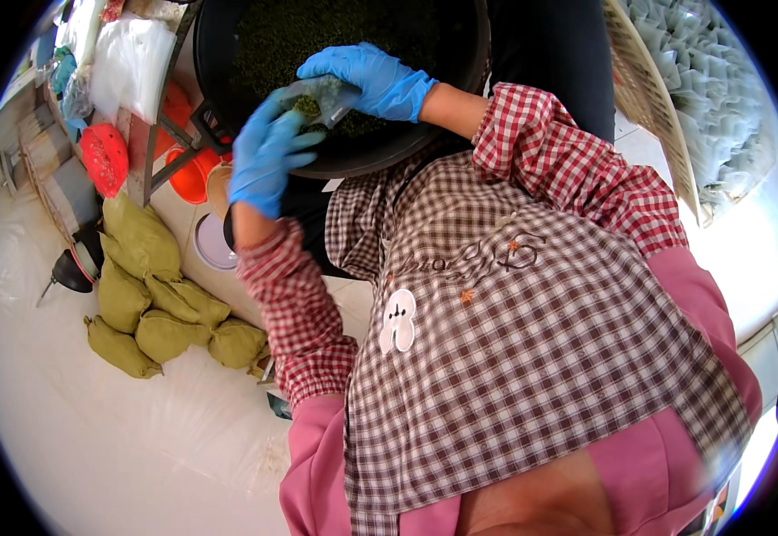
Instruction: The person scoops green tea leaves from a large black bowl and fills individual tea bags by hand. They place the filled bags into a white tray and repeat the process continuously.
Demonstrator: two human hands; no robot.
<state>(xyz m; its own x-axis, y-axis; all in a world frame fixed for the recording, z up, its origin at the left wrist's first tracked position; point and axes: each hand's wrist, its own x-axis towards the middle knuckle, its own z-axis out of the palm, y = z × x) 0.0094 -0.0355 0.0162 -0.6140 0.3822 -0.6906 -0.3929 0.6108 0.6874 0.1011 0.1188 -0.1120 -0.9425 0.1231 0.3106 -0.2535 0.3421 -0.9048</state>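
Observation:
A small clear plastic bag [328,95] with some green bits inside is held between my two blue-gloved hands, over a wide black tub [407,154]. My right hand [376,82] grips the bag from its right side, fingers curled over the top. At the bag's left end, my left hand [269,154] holds the edge, while its lower fingers spread away from the bag. Loose dark-green leafy bits [273,40] fill the tub below. My hands partly hide the bag and its opening.
Several filled olive-green bags [143,237] lie heaped on the floor at left. Near the tub stand a metal frame [148,147], an orange-red basin [194,175] and a round pale lid [215,241]. A beige crate [652,80] with many clear bags [706,89] stands at right.

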